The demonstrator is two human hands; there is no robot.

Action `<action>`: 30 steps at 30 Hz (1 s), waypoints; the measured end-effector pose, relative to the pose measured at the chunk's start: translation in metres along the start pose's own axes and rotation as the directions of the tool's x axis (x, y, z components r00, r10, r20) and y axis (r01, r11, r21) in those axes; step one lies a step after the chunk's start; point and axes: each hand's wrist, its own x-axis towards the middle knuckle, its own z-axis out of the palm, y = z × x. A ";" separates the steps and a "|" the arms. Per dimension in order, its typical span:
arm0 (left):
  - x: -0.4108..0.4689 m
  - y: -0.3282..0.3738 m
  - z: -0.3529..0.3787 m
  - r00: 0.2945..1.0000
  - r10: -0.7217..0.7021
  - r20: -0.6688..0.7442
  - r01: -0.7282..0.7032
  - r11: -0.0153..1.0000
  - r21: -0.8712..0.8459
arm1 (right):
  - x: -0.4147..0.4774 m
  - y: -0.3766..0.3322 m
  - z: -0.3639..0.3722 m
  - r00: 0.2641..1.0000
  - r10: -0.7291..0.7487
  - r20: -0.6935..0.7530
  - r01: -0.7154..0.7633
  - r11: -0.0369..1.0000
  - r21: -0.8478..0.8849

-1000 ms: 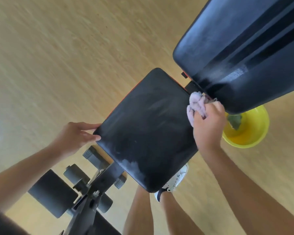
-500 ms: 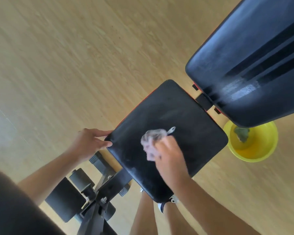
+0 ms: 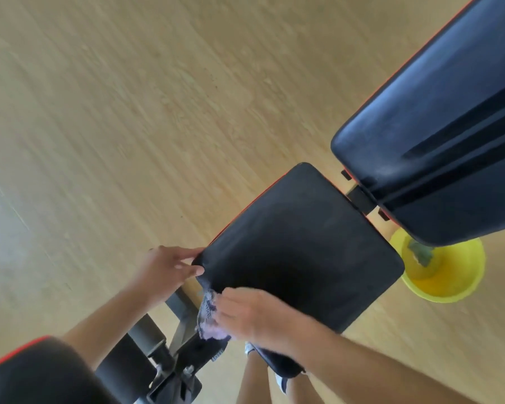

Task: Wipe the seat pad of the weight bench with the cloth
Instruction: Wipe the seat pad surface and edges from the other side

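The black seat pad of the weight bench fills the lower middle of the view. My right hand presses a crumpled pale purple cloth against the pad's near left edge. My left hand holds the pad's left corner with its fingertips on the rim. The pad's surface looks dark and mostly free of the whitish smears.
The bench's dark backrest rises at the upper right. A yellow basin with a green rag in it stands on the wood floor beneath it. The bench frame and foam rollers lie at the lower left. My legs and a shoe show under the pad.
My right hand swept the cloth from the pad's far right edge across its middle to the near left edge. The left hand stayed on the corner. The view shifted.
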 end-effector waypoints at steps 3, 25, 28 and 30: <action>-0.002 -0.012 -0.001 1.000 -0.001 0.005 0.002 0.999 -0.038 | -0.009 0.089 -0.049 0.760 0.527 -0.380 -0.556 0.830 0.037; -0.002 -0.041 0.005 0.989 -0.148 0.021 0.110 0.622 -0.775 | 0.131 0.051 -0.062 0.759 0.270 0.592 -0.416 0.901 0.122; -0.010 -0.034 0.001 0.999 -0.035 0.039 0.053 0.697 -0.715 | 0.106 0.118 -0.108 0.717 0.409 0.565 -0.474 0.880 -0.035; -0.015 -0.027 0.000 0.997 0.070 0.034 -0.040 0.835 -0.549 | 0.072 0.174 -0.150 0.683 0.530 0.503 -0.531 0.833 -0.158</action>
